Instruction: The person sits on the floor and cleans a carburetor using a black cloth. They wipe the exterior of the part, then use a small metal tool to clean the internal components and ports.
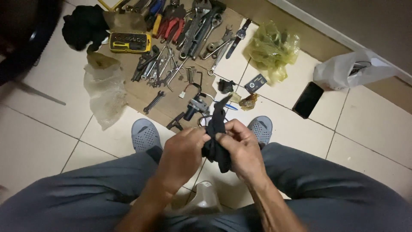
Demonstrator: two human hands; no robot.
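My left hand (182, 152) and my right hand (242, 150) meet in front of me, above my knees. Both are closed on a black cloth (216, 129), which sticks up between my thumbs and bunches below them. Whether anything is wrapped inside the cloth is hidden. Just beyond the cloth, on the floor, lies a small dark metal part with a cylinder and wires (195, 105). I am seated, with grey trousers and grey perforated shoes (145, 134) on a tiled floor.
A brown cardboard sheet (171, 92) carries several wrenches (154, 101), red-handled pliers (169, 23) and a yellow bit case (130, 42). A black phone (307, 99), a wristwatch (239, 36), a yellow-green bag (271, 49), a white bag (349, 71), clear wrap (105, 90) and a black rag (85, 25) lie around.
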